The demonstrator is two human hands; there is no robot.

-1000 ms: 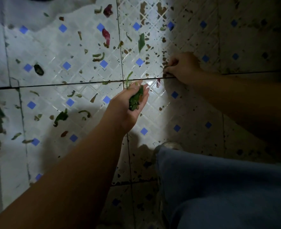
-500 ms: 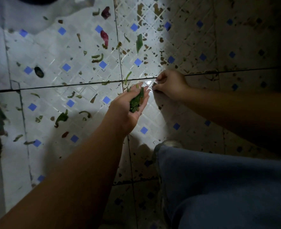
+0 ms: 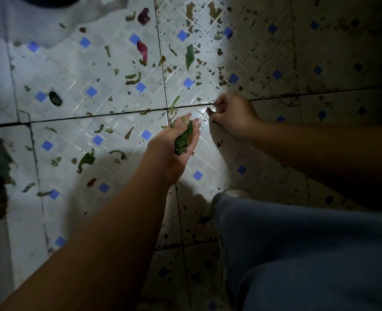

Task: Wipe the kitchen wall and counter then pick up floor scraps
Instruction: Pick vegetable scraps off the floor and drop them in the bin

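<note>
right hand [image 3: 232, 115] nearer left hand [image 3: 174, 151], pinching scrap [image 3: 208, 110]

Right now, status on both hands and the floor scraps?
Left hand cupped, holding green vegetable scraps. Right hand pinching small dark reddish scrap beside it. Many scraps left on white-and-blue tiled floor. Nothing blocking.

white floor tiles [image 3: 109, 70] blue-diamonded, green scraps [image 3: 184, 140]

Your left hand [image 3: 174, 149] is palm-up and cupped, its forearm stretched forward. Your right hand [image 3: 232, 115] reaches in from the right, fingertips seemingly pinched together, though the light is dim.
</note>
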